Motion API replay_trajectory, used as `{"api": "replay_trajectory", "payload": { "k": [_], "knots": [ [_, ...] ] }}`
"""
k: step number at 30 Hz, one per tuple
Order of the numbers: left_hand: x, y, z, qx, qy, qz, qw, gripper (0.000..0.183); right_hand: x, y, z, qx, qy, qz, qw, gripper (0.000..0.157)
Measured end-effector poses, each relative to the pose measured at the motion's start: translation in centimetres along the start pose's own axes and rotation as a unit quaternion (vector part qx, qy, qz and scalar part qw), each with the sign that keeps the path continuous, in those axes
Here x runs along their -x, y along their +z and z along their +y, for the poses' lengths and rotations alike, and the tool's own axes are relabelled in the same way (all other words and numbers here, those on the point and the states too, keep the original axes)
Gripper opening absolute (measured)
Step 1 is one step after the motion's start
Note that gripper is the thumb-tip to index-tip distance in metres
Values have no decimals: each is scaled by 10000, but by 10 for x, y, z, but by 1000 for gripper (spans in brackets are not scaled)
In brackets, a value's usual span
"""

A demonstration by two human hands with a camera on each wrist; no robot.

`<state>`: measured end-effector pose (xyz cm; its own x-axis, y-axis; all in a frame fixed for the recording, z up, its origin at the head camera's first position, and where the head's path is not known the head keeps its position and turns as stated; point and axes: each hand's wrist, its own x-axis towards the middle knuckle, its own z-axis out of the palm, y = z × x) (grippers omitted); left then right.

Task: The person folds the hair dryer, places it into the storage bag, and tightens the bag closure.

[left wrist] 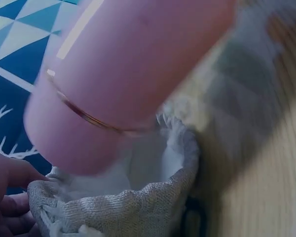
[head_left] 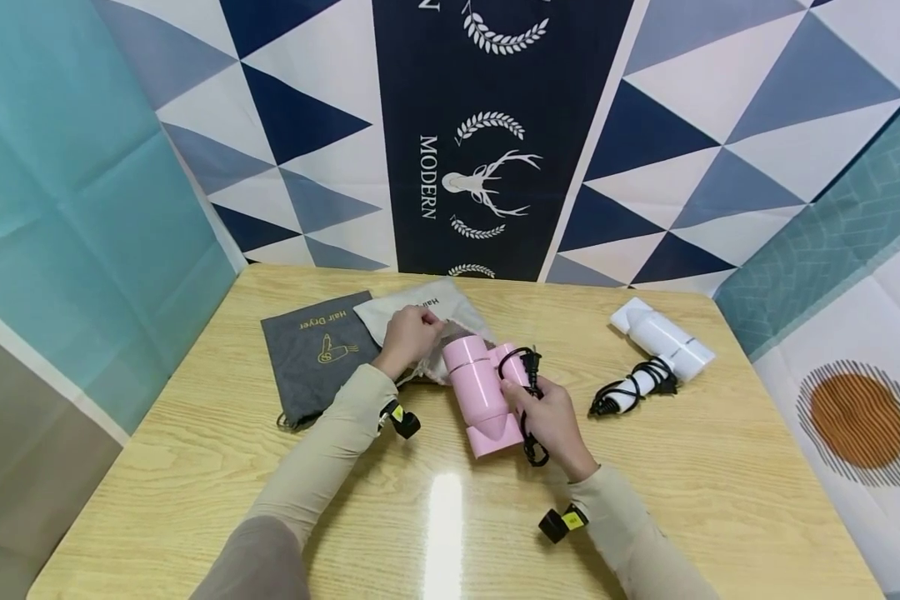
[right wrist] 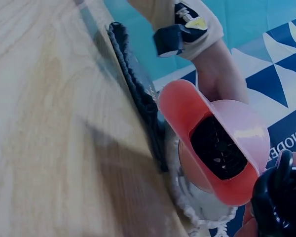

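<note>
Dark grille seen in right-wrist view only. Glossy, cylindrical pink hair dryer gripped by right hand; ribbed fabric pouch pinched by left hand.

- From where I stand, the wall's dark panel, up at twelve o'clock, carries MODERN in white capitals running downward, with a white stag's head printed beside it at three o'clock.
- Higher on that panel, a lone N shows at the picture's edge.
- The right wrist view catches just MODE from such a word.
- Towards ten o'clock on the bench, the dark grey pouch says Hair Dryer in gold, upside down, above a gold line drawing of a dryer.
- Near twelve o'clock, the pale pouch shows Hair, the rest covered.
- Yellow wrist-camera labels: too small to read.
</note>
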<state>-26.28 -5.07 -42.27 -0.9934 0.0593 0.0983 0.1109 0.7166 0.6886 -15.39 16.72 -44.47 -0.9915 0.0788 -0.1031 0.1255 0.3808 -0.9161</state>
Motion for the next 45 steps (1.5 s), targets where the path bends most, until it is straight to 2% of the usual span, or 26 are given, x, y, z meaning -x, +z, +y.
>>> {"api": "replay_trajectory", "payload": {
  "k": [2, 7, 11, 16, 20, 24, 29, 31, 33, 36, 41, 45],
  "knots": [
    [0, -3, 4, 155, 8, 48, 9999, 17, 0, 3, 0, 62, -48, 4, 10000, 41],
    [7, -6, 16, 324, 234, -135, 9991, 17, 0, 10, 3, 102, 18, 56, 9999, 39],
    [14, -6, 20, 53, 505, -336, 9981, 18, -1, 14, 6, 64, 66, 40, 9999, 38],
    [17, -5, 15, -219, 615, -871, 9941, 17, -1, 17, 7, 192, 80, 12, 9998, 36],
    [17, -2, 16, -557, 817, -1108, 9889, 14, 0, 20, 8, 269, 99, -9, 9996, 34],
    [11, 0, 24, -1113, 1176, -1287, 9784, 16, -1, 21, 9, 333, 77, 15, 9994, 34],
    [-2, 2, 36, -1824, 1612, -1581, 9570, 22, -2, 24, 7, 268, 18, 28, 9996, 35],
    [-7, 5, 38, -1969, 1773, -1701, 9491, 20, -1, 25, 5, 173, 7, 3, 9998, 37],
    [-12, 8, 40, -1967, 1870, -1785, 9458, 16, -2, 27, 4, 85, 8, -43, 10000, 37],
    [-14, 12, 39, -1820, 1872, -1809, 9482, 15, -3, 29, 4, 26, 35, -102, 9999, 37],
    [-15, 15, 40, -1322, 1833, -1675, 9596, 15, -7, 30, 3, 184, 38, -54, 9998, 37],
    [-15, 16, 46, -971, 1868, -1587, 9646, 17, -12, 30, 1, 330, -55, 42, 9994, 37]
  ]
}}
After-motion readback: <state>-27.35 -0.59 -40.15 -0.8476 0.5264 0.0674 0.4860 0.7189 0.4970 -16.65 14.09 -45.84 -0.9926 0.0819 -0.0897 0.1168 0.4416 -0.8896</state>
